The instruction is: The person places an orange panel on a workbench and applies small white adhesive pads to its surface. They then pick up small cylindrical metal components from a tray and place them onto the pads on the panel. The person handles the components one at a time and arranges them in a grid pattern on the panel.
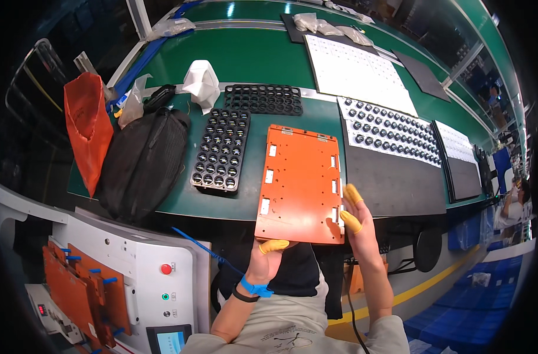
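Observation:
An orange rectangular plate (301, 183) with small holes and metal inserts along its sides lies tilted over the table's near edge. My left hand (264, 262) grips its lower left corner, the yellow-covered thumb on top and the other fingers hidden beneath. At the plate's lower right edge is my right hand (361, 223), its thumb touching the edge and a yellow-covered finger stretched out and apart. Left of the plate stands a black tray (194, 184) filled with round, shiny-topped parts. Behind it is another black tray (263, 85) with round holes.
White sheets with rows of small black parts (393, 133) lie on a dark board (393, 183) at right. To the left are a black bag (142, 165), an orange bag (89, 127) and a white container (201, 85). A machine (157, 248) with a red button stands at lower left.

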